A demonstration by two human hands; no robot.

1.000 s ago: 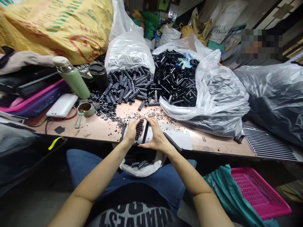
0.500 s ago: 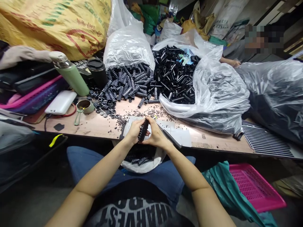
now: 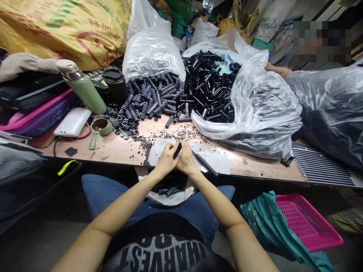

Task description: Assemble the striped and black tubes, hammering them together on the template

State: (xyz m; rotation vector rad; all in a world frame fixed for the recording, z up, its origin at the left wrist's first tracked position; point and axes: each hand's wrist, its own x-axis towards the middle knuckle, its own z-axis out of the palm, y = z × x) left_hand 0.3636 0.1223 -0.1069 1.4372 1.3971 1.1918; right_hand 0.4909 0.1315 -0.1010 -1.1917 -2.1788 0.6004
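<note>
My left hand (image 3: 166,160) and my right hand (image 3: 186,160) are pressed together at the table's front edge, both closed round one thin black rod (image 3: 177,150) whose tip sticks up between them. Under them lies white paper (image 3: 159,148), and tiny black beads (image 3: 181,133) are strewn just beyond it. Farther back lies a pile of ribbed black-and-white stacks (image 3: 153,99), spilling from a clear bag. A second clear bag (image 3: 255,102) holds plain black tubes (image 3: 207,90). A white bag (image 3: 170,194) with finished ribbed pieces hangs over my lap below the hands.
At the left stand a green bottle (image 3: 85,88), a black cup (image 3: 115,85), a white power bank (image 3: 73,122) and a small green cup (image 3: 100,126). A dark plastic sack (image 3: 329,109) fills the right. A pink basket (image 3: 309,221) lies on the floor. Another person's hand (image 3: 280,70) rests beyond the bags.
The ribbed stack in my left hand and the rod in my right came together. My hands have closed against each other, and only the rod's tip shows now.
</note>
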